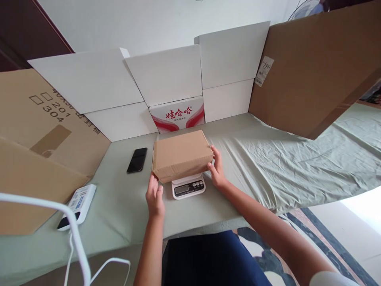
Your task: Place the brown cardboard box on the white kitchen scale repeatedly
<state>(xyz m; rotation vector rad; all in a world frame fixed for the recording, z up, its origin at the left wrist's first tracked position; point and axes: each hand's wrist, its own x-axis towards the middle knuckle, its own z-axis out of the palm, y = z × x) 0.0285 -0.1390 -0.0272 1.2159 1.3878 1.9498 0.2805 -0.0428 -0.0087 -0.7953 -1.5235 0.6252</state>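
Observation:
A closed brown cardboard box (182, 153) lies across the top of a small white kitchen scale (188, 196), hiding most of its platform. Whether the box rests fully on the scale I cannot tell. The scale's display and buttons face me below the box's near side. My left hand (155, 198) grips the near left corner, thumb in front. At the right end, my right hand (217, 167) holds the box between thumb and fingers.
A black phone (137, 160) lies left of the box. A white device (77, 206) with a cable sits near a white curved tube (53, 203). White boxes (169, 73) line the back, with big cardboard pieces (309, 67) at both sides. Wrinkled green cloth (297, 167) covers the table.

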